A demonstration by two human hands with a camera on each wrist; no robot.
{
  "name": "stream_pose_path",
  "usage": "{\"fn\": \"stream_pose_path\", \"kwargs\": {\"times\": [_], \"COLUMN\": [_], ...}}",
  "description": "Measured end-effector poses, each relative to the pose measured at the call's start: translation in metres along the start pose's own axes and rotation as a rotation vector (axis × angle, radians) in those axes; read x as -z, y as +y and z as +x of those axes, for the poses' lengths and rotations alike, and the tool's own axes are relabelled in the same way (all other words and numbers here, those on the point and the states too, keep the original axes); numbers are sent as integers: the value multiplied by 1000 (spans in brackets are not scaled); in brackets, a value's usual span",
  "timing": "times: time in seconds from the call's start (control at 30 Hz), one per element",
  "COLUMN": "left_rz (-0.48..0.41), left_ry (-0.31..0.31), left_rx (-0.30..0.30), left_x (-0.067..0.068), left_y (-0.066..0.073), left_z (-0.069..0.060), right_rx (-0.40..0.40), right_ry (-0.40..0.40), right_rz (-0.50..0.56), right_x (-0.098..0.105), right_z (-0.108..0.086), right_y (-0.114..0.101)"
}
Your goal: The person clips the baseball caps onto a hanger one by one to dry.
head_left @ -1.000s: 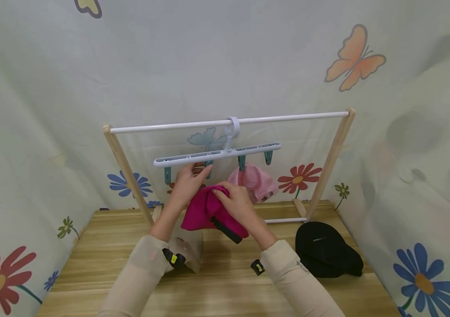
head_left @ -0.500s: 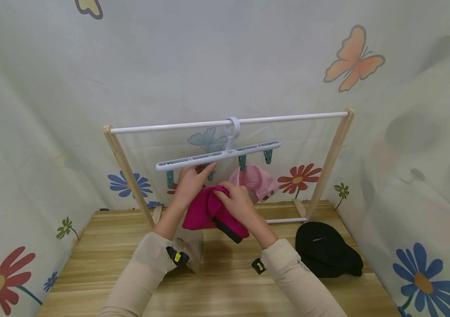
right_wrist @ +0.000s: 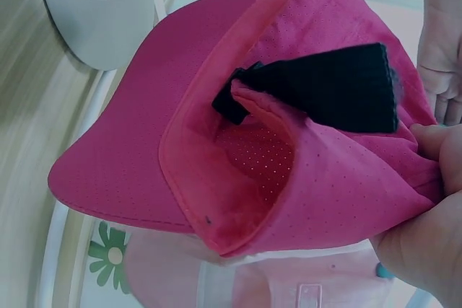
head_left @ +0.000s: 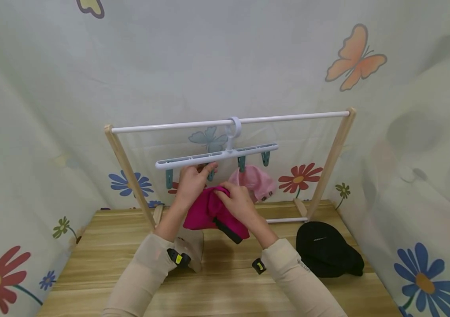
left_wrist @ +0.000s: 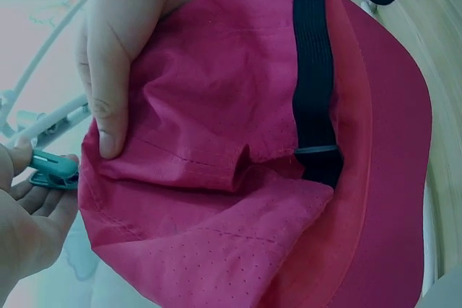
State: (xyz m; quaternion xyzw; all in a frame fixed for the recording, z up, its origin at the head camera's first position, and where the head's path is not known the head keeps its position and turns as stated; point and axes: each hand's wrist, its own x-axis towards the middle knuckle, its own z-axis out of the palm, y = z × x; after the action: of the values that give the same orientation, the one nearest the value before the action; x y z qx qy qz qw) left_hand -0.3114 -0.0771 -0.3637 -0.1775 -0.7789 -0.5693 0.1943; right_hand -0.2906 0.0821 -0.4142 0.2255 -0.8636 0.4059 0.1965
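The left hand (head_left: pixel 191 182) pinches a green clip (left_wrist: pixel 52 169) under the white hanger (head_left: pixel 193 161), its thumb and fingers on the clip's handles. Between the thumb and fingers of the right hand (head_left: pixel 240 201) is the crown of a magenta cap (head_left: pixel 201 211), which has a black strap (left_wrist: pixel 315 63). In the left wrist view the cap's crown edge meets the clip's tip; whether it lies between the jaws I cannot tell. A pink cap (head_left: pixel 257 181) hangs near another green clip (head_left: pixel 241 164), right of the magenta one.
The hanger hooks over a white rod (head_left: pixel 296 118) on a wooden-sided rack (head_left: pixel 331 165). A black cap (head_left: pixel 324 251) lies on the wooden table (head_left: pixel 217 290) at the right. A pale cap (head_left: pixel 194 246) is partly behind the left forearm. Green clips (head_left: pixel 169 178) hang near both hanger ends.
The left hand has moved slightly right with its clip, and the hanger's left end has shifted a little right and down. The right hand and magenta cap have barely moved.
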Motion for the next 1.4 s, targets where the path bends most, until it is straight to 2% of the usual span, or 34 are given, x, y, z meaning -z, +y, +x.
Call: {"fn": "stream_pose_path", "kwargs": {"times": [0.23, 0.57, 0.67, 0.77, 0.8, 0.9, 1.2, 1.4], "left_rz": [-14, -76, -86, -100, -102, -121, -165, -154], "left_ry": [9, -16, -32, -47, -50, -46, -43, -56], "left_rx": [-14, -20, 1, 29, 35, 27, 8, 24], "left_x": [-1, -2, -1, -1, -1, -4, -4, -5], "left_y": [2, 6, 20, 22, 22, 8, 8, 8], "left_z": [-2, -5, -8, -8, -7, -3, -4, -4], "right_rx": [-4, -36, -53, -59, -60, -63, -88, -129], "right_ry": [10, -13, -16, -20, -22, -29, -91, -157], "right_rz": [9, 14, 9, 11, 16, 28, 51, 130], "right_x": [0, 0, 2, 3, 4, 6, 15, 23], "right_z": [-1, 0, 2, 3, 4, 5, 13, 17], "right_y": [1, 1, 1, 0, 0, 0, -3, 0]}}
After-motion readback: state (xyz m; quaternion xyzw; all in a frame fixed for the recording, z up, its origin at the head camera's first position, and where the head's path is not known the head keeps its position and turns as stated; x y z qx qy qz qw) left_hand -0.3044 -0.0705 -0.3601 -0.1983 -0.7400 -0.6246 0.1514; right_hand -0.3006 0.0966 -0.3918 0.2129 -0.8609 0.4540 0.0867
